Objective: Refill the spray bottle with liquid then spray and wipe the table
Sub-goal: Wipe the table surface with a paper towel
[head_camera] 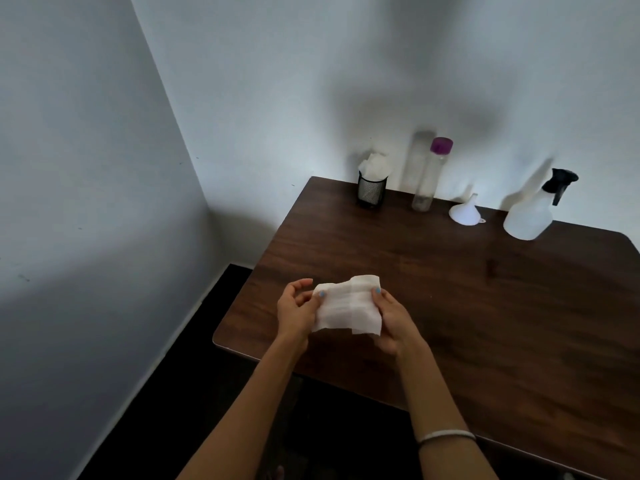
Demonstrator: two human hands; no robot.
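Observation:
A white paper wipe is held just above the near left part of the dark wooden table. My left hand pinches its left edge and my right hand pinches its right edge. A white spray bottle with a black trigger head stands at the back right. Left of it lies a white funnel, mouth down. A tall clear bottle with a purple cap stands further left by the wall.
A black mesh cup stuffed with white tissues stands at the table's back left corner. White walls meet left of the table. Dark floor lies below the table's left and near edges.

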